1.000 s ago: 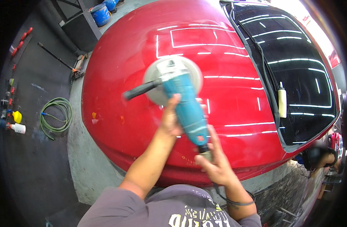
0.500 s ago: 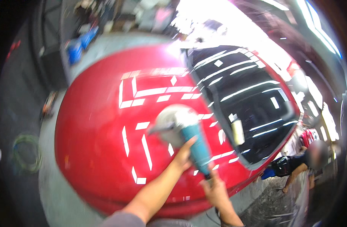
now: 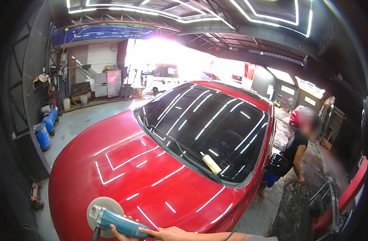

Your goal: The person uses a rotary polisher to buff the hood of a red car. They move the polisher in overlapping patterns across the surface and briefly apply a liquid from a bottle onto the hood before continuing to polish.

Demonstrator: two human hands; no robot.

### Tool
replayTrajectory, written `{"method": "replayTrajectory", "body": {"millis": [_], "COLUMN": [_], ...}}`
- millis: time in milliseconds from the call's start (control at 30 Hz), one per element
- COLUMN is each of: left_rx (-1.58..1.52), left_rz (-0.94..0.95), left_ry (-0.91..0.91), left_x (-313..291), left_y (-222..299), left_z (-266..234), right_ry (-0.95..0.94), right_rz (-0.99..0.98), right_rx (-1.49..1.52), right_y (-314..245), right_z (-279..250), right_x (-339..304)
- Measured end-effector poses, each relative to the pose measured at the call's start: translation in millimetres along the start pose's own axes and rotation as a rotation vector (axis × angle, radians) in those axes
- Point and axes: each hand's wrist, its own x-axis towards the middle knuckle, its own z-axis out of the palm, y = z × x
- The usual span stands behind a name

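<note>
A teal electric polisher (image 3: 125, 224) with a round pale pad (image 3: 107, 205) is at the lower left, over the red car's hood (image 3: 83, 176). Whether the pad touches the paint I cannot tell. My left hand (image 3: 121, 235) is wrapped round the polisher's body from below, its fingertips showing along the far side. At the tool's rear end is my right hand (image 3: 170, 233), its index finger stretched along the housing and its other fingers mostly hidden. A dark side handle (image 3: 96, 233) sticks out near the pad. On the dark windshield (image 3: 200, 124) lies a cream squeeze bottle (image 3: 211, 162).
Beyond the car's right side, a person (image 3: 294, 156) stands bent beside a dark bag. A red bar (image 3: 344, 193) rises at the far right. Blue drums (image 3: 42, 136) stand at the left wall, and a white vehicle (image 3: 164, 78) is at the bright opening. A cord (image 3: 230, 235) trails by my right arm.
The view has tilted up, showing the ceiling lights and the opening. In it, the polisher and both hands sit lower and further left. The tool now lies nearly sideways, its pad at the left.
</note>
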Motion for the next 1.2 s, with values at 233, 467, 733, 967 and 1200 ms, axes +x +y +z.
{"method": "replayTrajectory", "body": {"millis": [233,467,733,967,1200], "left_rx": [0.046,0.034,0.029,0.003,0.047], "left_rz": [-0.055,-0.514,-0.793,-0.623,-0.503], "left_ry": [0.021,-0.163,-0.102,-0.127,-0.212], "left_x": [3.9,46.9,26.6,99.1,270.3], "left_y": [-39.6,-166.2,-239.4,-270.8,-297.5], "left_z": [25.4,71.9,135.7,159.5,177.8], "right_ry": [-0.025,0.26,0.364,0.392,0.432], "right_rz": [0.211,0.524,0.717,0.541,0.297], "right_rx": [-0.134,-0.161,-0.067,-0.113,-0.294], "right_y": [14.6,71.8,78.0,136.7,233.5], "right_z": [4.4,-5.1,-73.7,-124.3,-197.9], "right_x": [-16.3,-83.7,-135.6,-92.3,25.6]}}
